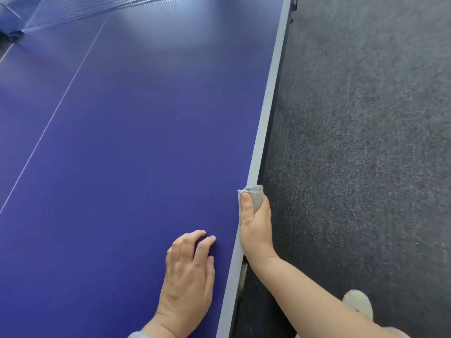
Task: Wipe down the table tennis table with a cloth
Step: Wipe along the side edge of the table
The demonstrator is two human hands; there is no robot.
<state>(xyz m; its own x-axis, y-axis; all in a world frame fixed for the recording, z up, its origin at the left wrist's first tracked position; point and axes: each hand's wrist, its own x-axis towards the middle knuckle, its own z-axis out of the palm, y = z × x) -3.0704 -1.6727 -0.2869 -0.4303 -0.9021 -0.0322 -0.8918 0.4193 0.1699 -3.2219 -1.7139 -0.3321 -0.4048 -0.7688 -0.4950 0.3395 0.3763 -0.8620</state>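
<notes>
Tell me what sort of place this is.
Probably an indoor games or recreation room: a blue table tennis table with a white centre line, its net at the far end, and dark grey carpet beside it.

Place: an indoor games room.
Table: blue table tennis table, white centre line, grey edge.
Net: net across the far end.
Floor: dark grey carpet.

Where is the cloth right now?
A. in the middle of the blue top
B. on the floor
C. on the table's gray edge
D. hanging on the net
C: the right hand grips the cloth against the gray edge of the table, thumb on top, while the left hand rests on the blue top.
</notes>
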